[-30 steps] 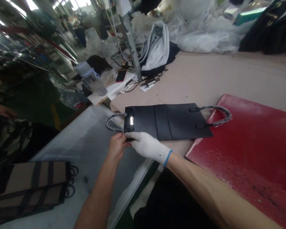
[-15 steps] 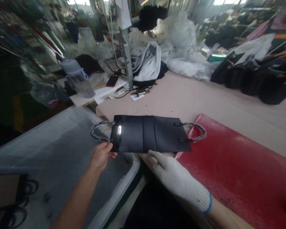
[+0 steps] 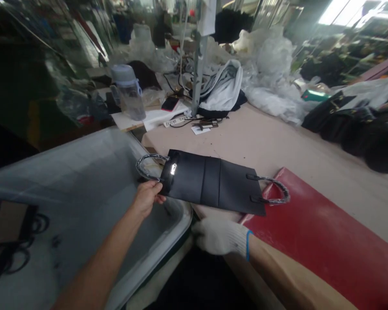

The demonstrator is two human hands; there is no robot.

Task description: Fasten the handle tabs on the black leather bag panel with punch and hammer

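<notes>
A flat black bag piece (image 3: 210, 183) with a loop handle at each end and a shiny metal clasp (image 3: 173, 168) is held just above the beige table (image 3: 278, 142). My bare left hand (image 3: 147, 199) grips its near left corner, below the clasp. My right hand (image 3: 218, 236), in a white knit glove, rests at the table's front edge below the piece, fingers curled, with nothing visibly in it. The piece's right handle (image 3: 273, 191) overlaps a red board (image 3: 326, 241).
A large clear plastic bin (image 3: 84, 181) stands at the left, with stacked brown-and-black pieces (image 3: 6, 232) at its far left. At the back are a water bottle (image 3: 129, 92), a metal pole (image 3: 197, 64), white cloth, plastic wrap and dark bags (image 3: 358, 125) on the right.
The black piece has tilted, its right end lower. My gloved right hand has drawn back from under it to the table's edge. My left hand keeps its grip on the corner.
</notes>
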